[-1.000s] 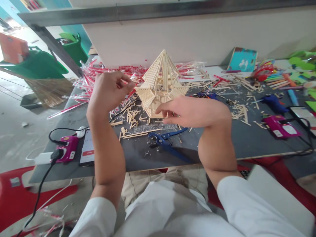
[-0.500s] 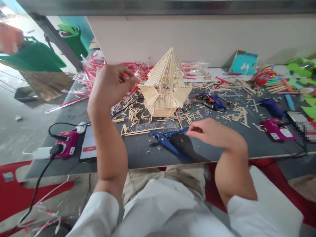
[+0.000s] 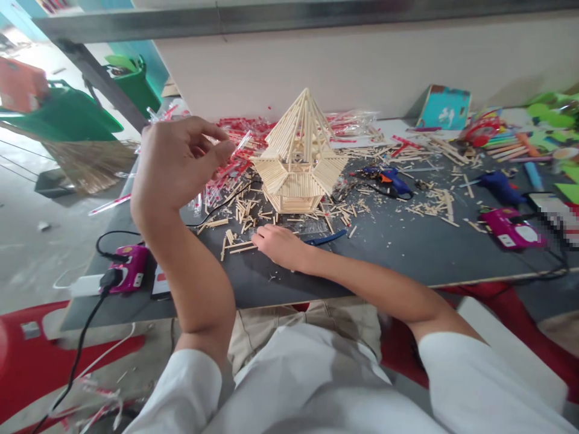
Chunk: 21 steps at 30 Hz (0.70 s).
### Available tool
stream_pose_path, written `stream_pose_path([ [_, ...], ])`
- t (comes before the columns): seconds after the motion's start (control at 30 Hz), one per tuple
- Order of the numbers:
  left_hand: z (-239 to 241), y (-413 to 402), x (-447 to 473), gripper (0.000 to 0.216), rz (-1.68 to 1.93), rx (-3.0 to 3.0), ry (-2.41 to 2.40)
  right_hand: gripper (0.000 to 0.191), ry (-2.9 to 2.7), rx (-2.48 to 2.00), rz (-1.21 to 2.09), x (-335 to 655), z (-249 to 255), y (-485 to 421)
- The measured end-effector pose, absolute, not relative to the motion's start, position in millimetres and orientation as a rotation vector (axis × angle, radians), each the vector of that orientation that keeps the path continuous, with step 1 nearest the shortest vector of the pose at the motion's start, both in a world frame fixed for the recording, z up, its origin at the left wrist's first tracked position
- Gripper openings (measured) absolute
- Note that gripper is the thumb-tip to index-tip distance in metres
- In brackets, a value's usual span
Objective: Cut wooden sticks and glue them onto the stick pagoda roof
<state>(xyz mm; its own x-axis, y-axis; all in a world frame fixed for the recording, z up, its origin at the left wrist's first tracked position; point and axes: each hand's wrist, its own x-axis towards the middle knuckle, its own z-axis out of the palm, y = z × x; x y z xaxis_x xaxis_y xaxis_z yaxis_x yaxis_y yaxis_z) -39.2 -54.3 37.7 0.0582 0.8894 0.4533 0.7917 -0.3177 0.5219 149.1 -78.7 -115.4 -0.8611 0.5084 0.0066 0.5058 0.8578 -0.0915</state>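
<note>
My left hand (image 3: 185, 160) is raised at the left of the stick model, thumb and forefinger pinched together. Whatever lies between them is too small to make out. A clear plastic strip (image 3: 243, 144) shows just beyond the fingertips. My right hand (image 3: 278, 244) is low over the table, fingers curled together beside thin wooden sticks (image 3: 242, 248); its grip is hidden. Under it and the forearm, blue hand cutters are mostly covered, with one handle (image 3: 330, 237) showing. The pointed-roof pavilion model (image 3: 301, 172) of pale sticks stands upright, apart from both hands. A clear ruler-like strip (image 3: 312, 227) lies before it.
Red-and-clear plastic wrappers (image 3: 226, 129) heap behind left. Stick offcuts (image 3: 246, 208) litter the tabletop. Blue glue guns (image 3: 393, 181) lie right. Purple power strips (image 3: 131, 268) with cords and a phone (image 3: 161, 282) sit near the front. A metal bar (image 3: 271, 21) crosses above.
My right hand has moved left, from the cutters' handle end to the sticks, now covering most of the cutters. My left hand has drawn slightly left. The view has shifted slightly.
</note>
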Motion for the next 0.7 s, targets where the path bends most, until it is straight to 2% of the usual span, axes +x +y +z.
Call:
stream_pose_path([
  [0.33, 49, -69, -41, 0.023, 1.011, 2.27, 1.81, 0.027, -3.081, -0.71, 0.104, 140, -101, -84],
  [0.5, 53, -76, -22, 0.018, 0.89, 2.386, 1.664, 0.023, -2.996, -0.652, 0.218, 161, -38, -76],
  [0.7, 40, -64, 23, 0.029, 0.591, 2.581, 1.361, 0.013, -2.625, -0.77, 0.512, 244, 35, -55],
])
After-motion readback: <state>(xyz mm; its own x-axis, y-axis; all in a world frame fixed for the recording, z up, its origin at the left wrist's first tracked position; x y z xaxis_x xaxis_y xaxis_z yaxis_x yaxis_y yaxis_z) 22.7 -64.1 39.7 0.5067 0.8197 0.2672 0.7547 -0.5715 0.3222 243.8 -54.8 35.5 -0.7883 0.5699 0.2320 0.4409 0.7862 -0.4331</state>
